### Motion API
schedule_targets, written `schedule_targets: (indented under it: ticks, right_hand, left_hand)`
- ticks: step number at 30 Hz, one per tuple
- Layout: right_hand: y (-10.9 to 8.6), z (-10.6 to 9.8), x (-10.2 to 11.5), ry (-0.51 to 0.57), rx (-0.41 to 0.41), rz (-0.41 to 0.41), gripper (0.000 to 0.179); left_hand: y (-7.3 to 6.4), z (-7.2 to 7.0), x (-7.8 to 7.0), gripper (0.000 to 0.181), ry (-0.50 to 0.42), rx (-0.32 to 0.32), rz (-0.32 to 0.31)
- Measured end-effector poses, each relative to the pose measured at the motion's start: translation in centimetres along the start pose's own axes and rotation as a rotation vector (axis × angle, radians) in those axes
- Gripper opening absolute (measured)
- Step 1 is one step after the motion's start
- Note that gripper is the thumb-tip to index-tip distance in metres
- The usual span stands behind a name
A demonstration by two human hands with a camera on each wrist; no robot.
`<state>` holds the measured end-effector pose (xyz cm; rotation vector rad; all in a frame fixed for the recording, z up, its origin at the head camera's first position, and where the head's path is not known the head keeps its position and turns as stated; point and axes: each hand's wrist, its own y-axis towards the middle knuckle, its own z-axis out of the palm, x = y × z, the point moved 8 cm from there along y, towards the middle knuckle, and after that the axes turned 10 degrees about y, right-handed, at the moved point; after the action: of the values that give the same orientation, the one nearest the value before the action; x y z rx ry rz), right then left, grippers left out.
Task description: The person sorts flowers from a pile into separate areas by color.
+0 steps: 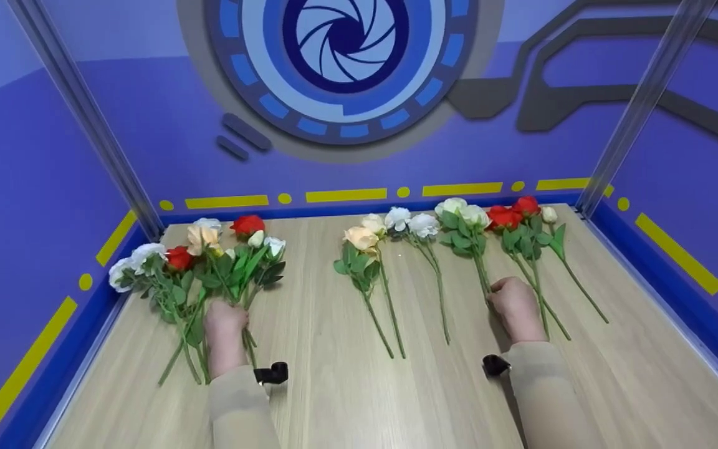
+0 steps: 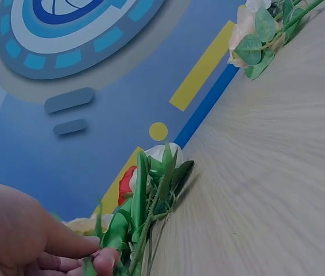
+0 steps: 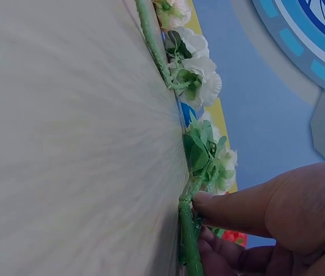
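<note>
My left hand (image 1: 225, 321) is at the left bunch of flowers, thumb and finger pinching a green stem beneath the peach flower (image 1: 203, 237). In the left wrist view, the fingertips (image 2: 102, 259) meet around green stem and leaf; the palm hides the lower stems. On the right side, my right hand (image 1: 516, 305) pinches the stem of the creamy-white flowers (image 1: 474, 216), which lie with their heads toward the back wall. The right wrist view shows the thumb (image 3: 231, 207) against this green stem (image 3: 189, 238), close over the table.
Red roses (image 1: 504, 217) and a white bud (image 1: 549, 215) lie right of the right hand. Peach flowers (image 1: 361, 238) and white flowers (image 1: 423, 225) lie mid-table (image 1: 334, 386). White flowers (image 1: 147, 257) and red roses (image 1: 248, 225) surround the left hand. Blue panels (image 1: 359, 168) enclose the table.
</note>
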<state>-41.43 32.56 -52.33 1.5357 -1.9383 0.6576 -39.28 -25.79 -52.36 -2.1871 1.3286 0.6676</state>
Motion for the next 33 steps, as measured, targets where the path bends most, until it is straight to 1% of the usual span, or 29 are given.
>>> schedule_targets:
  ticks: [2,5,11,14,17,19,23,26,29,33]
  right_hand:
    - [0.0,0.0,0.0,0.001,0.001,0.001,0.029]
    - [0.0,0.0,-0.1,-0.007,0.011,0.007,0.029]
    - [0.0,0.2,-0.3,-0.014,0.034,0.040,0.032]
    - [-0.1,0.2,-0.2,0.001,0.034,0.033,0.033]
    - [-0.3,0.1,0.0,0.017,0.024,0.019,0.033]
    - [-0.4,-0.1,0.2,0.025,0.010,0.016,0.034]
    - [-0.7,-0.5,1.0,0.012,-0.025,0.009,0.039]
    - [-0.7,-0.7,2.2,0.013,-0.046,-0.011,0.039]
    - [-0.9,-0.3,3.8,0.027,-0.057,-0.057,0.036]
    - [-1.5,1.1,6.2,0.074,-0.050,-0.149,0.030]
  left_hand:
    - [0.0,0.1,0.1,0.028,-0.050,0.026,-0.017]
    - [-0.1,0.3,0.2,0.038,-0.134,0.059,-0.036]
    - [-0.1,0.2,0.1,0.045,-0.244,0.056,-0.052]
    - [0.0,0.4,0.0,0.047,-0.303,0.065,-0.074]
    - [0.0,0.6,-0.2,0.048,-0.354,0.078,-0.076]
    - [0.0,0.6,-0.5,0.047,-0.371,0.078,-0.071]
    - [-0.5,0.3,-1.5,0.043,-0.351,0.055,-0.054]
    - [-1.0,0.3,-2.7,0.042,-0.357,0.050,-0.032]
    - [-1.4,0.7,-4.3,0.041,-0.383,0.059,0.010]
    - [-2.0,1.7,-6.6,0.037,-0.445,0.077,0.086]
